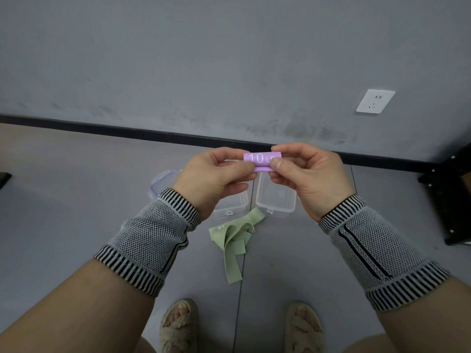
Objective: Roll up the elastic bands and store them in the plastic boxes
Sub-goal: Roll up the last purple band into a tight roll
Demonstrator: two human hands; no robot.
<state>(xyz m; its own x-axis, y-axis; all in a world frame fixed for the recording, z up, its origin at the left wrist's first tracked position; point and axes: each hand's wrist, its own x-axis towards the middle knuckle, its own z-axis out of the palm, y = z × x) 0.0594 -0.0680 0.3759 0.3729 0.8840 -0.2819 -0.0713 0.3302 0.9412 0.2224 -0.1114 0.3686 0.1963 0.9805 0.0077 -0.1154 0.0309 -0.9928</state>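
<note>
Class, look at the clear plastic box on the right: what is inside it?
The right plastic box shows no band inside; its floor looks bare. The right hand, pinching the purple band roll with the left hand, covers its far end.

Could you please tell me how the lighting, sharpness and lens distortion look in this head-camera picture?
Head view: soft, even light with faint shadows and no glare; wide-angle bending curves the black baseboard; the purple band in both hands is sharp enough to read "10"; the clear boxes look slightly soft.

Your hands, left hand point(214, 174) and right hand point(305, 177), hold the rolled band point(261, 161) between them, above two boxes point(276, 197) side by side on the floor point(76, 200). Loose band point(233, 240) lies before the boxes, wall outlet point(375, 101) behind right.
</note>
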